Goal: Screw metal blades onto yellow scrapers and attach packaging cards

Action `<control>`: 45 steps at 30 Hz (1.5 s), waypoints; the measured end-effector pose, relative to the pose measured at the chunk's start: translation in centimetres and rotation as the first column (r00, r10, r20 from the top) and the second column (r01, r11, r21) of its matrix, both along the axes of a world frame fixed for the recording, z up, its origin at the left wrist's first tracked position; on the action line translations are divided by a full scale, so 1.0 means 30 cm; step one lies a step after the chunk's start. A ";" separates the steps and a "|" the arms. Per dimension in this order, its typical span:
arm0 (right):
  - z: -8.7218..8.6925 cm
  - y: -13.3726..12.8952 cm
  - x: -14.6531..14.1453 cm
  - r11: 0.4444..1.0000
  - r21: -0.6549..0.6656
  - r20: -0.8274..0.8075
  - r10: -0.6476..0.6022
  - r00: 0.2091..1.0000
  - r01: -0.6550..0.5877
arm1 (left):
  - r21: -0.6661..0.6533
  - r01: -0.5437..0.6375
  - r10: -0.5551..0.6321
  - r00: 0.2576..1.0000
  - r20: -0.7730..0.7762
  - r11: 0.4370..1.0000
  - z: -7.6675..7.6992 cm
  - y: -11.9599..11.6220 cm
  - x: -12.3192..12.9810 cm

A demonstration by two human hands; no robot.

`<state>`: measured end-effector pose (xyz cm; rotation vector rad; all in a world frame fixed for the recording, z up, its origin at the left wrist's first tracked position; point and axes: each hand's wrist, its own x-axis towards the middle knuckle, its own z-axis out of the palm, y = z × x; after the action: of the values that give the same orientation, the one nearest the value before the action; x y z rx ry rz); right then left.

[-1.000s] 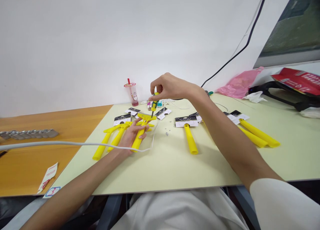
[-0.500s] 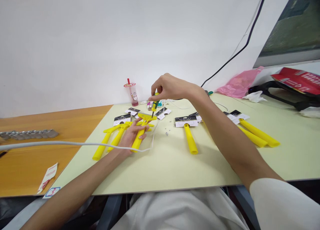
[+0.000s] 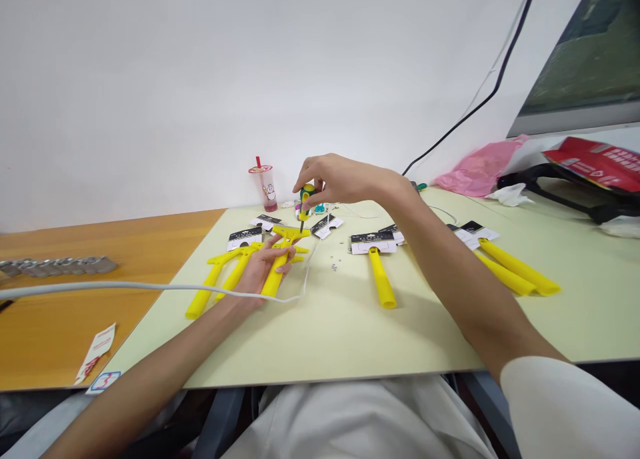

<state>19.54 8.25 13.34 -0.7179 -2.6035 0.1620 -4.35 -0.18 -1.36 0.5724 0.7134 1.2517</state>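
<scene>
My left hand (image 3: 259, 270) is closed around the handle of a yellow plastic scraper (image 3: 275, 272), its wide head facing away from me. From above, my right hand (image 3: 333, 178) grips a short green and yellow screwdriver (image 3: 304, 209) by its handle. The screwdriver stands nearly upright, its tip at the right end of the scraper head. Beside my left hand lie more yellow scrapers (image 3: 201, 292). Small screws (image 3: 335, 267) are scattered on the table to the right of the held scraper. Whether the tip sits in a screw is too small to tell.
Yellow handles with black and white cards (image 3: 381, 279) lie at the middle and right. A drink cup (image 3: 264, 189) stands by the wall. A white cable (image 3: 165, 286) crosses in front of my left arm. A pink bag (image 3: 480, 169) and a red package (image 3: 597, 162) sit at the right.
The screwdriver has become more upright and shifted slightly left, and the fingers of my right hand have changed their hold on its handle. My left hand with the scraper has barely moved.
</scene>
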 end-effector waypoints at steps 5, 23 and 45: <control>0.020 -0.024 0.006 1.000 -0.014 0.029 0.000 1.000 0.001 | -0.012 0.007 -0.007 1.000 0.011 1.000 -0.003 0.007 -0.010; 0.031 -0.068 -0.010 0.994 0.078 -0.153 0.084 0.985 -0.072 | 0.081 0.096 -0.086 0.989 -0.118 0.992 -0.024 0.005 -0.023; 0.034 -0.081 -0.026 0.999 0.040 -0.088 0.039 0.995 -0.036 | 0.087 0.086 -0.076 0.991 -0.114 0.993 -0.025 0.005 -0.014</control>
<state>18.75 5.80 14.35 -0.6340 -2.5295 0.1510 -4.77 -0.03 -2.11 0.7439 0.7207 1.1881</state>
